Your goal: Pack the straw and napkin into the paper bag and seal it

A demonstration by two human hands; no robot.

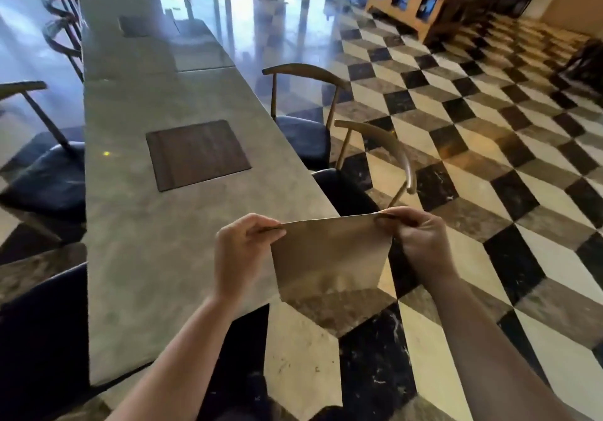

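Note:
A flat brown paper bag (329, 257) hangs in the air over the near right corner of the long grey table (156, 251). My left hand (241, 254) pinches its top left corner. My right hand (417, 241) pinches the top right corner. The bag's top edge is stretched between the two hands, and the bag looks flat. No straw or napkin is visible anywhere in view.
A dark square mat (197, 154) lies on the table ahead, another farther back. Wooden chairs with dark seats (368, 166) stand along both sides of the table. To the right is a checkered tile floor (489, 192), with water jugs and a wooden rack far off.

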